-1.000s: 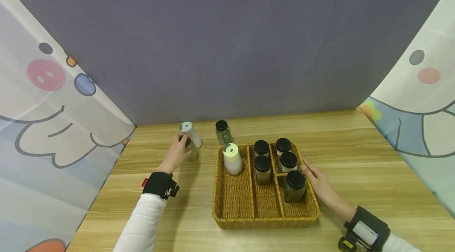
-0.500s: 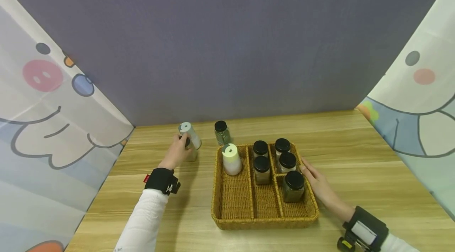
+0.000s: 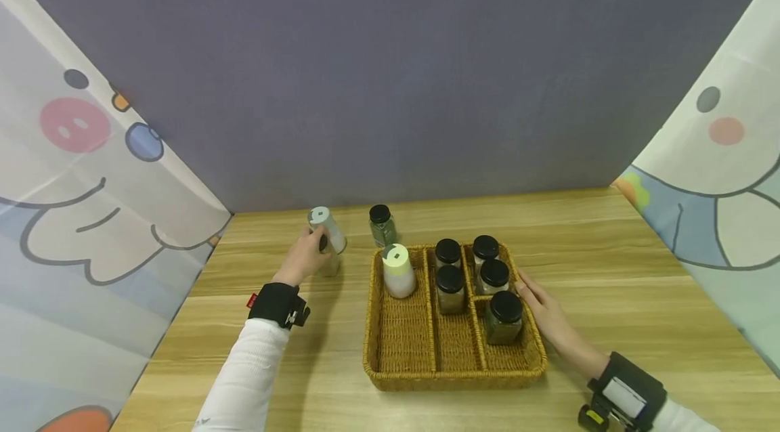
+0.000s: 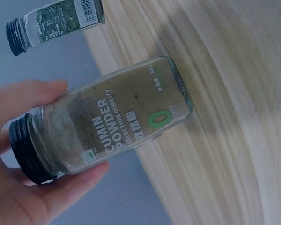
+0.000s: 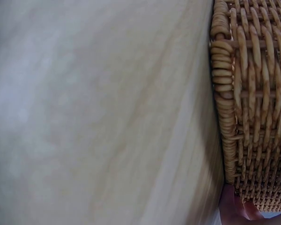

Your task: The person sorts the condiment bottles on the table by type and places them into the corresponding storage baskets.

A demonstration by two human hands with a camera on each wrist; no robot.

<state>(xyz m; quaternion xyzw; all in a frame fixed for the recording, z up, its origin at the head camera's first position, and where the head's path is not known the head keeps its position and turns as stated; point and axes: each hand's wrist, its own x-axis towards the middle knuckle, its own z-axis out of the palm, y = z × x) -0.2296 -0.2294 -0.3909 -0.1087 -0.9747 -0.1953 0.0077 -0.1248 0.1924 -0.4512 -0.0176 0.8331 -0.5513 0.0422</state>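
The glass cumin powder jar [image 4: 122,112] is held near its black lid [image 4: 25,152] by the left hand [image 3: 301,257], left of the divided wicker basket [image 3: 457,383]; whether its base meets the wooden tabletop [image 3: 615,263] cannot be told. The basket's right side is touched by the right hand [image 3: 551,315], its visible fingers extended.

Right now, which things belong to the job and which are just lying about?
Seemingly in the job:
clear glass cumin jar, in left hand
brown woven basket, touched by right hand
five black-lidded jars, yellow-capped bottle inside

Perhaps just standing by:
black-lidded jar of green herbs
pale cylindrical bottle
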